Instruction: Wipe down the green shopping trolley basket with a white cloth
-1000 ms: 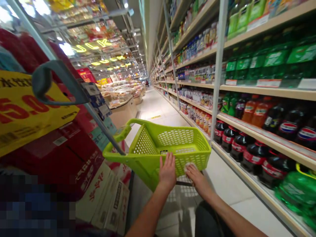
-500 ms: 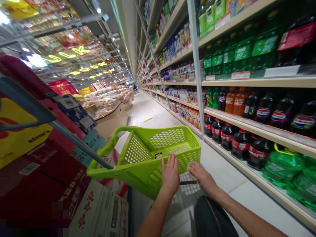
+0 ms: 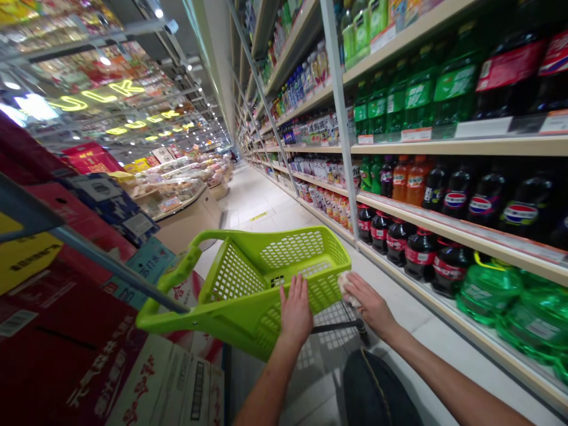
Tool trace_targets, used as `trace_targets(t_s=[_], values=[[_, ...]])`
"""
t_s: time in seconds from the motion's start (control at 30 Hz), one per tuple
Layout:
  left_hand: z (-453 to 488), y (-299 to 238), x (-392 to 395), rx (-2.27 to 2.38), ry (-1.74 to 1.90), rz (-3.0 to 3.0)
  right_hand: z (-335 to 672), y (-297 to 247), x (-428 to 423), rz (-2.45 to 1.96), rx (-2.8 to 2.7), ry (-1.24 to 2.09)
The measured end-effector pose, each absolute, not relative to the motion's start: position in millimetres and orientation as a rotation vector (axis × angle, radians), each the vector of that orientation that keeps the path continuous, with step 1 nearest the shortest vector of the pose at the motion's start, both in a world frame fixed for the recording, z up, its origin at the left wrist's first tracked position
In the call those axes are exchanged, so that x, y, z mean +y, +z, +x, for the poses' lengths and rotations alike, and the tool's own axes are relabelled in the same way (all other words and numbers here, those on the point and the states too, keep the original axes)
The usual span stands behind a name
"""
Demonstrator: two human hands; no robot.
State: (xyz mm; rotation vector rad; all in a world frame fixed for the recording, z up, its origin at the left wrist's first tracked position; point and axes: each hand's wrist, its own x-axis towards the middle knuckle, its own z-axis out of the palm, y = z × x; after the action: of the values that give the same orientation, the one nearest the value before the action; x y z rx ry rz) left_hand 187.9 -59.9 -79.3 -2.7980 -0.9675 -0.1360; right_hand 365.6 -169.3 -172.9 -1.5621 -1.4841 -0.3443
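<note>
A lime-green plastic shopping cart (image 3: 239, 313) with pierced basket walls stands in front of me, its basket without goods that I can see. My left hand (image 3: 296, 307) lies on the near side rim, fingers stretched out over the edge. At the far end of that same side, my right hand (image 3: 366, 302) holds a crumpled white cloth (image 3: 348, 288) with bent fingers, at or very near the basket's corner. Whether the cloth is fabric or paper I cannot tell. Below, the cart's dark lower bar and a wheel (image 3: 362, 332) show.
Shelves (image 3: 448, 148) of bottled drinks run along the right. Stacked cartons (image 3: 164, 378) crowd the left, and a grey-blue metal bar (image 3: 119, 269) crosses before them. A display of packaged goods (image 3: 177, 189) stands farther off. My knee (image 3: 377, 390) is bent below the hands.
My right hand with the cloth has moved slightly up and outward toward the basket's corner. The left hand stays on the rim. The view has shifted a little, uncovering the wheel.
</note>
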Motion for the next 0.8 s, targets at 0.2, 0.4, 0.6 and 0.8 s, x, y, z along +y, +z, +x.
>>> trace_targets(t_s=[0.2, 0.4, 0.6, 0.8], values=[[173, -81, -55, -0.979, -0.153, -2.766, 366, -180, -159, -1.644, -1.465, -0.328], [138, -78, -43, -1.068, -0.266, -2.643, 330, -156, -149, -1.476, -1.494, -0.33], [119, -76, -42, -1.123, -0.321, -2.607, 291, -146, -112, -1.4, -1.66, -0.372], [100, -78, -44, -1.13, -0.35, -2.581, 267, -169, -120, -1.41, -1.761, -0.238]])
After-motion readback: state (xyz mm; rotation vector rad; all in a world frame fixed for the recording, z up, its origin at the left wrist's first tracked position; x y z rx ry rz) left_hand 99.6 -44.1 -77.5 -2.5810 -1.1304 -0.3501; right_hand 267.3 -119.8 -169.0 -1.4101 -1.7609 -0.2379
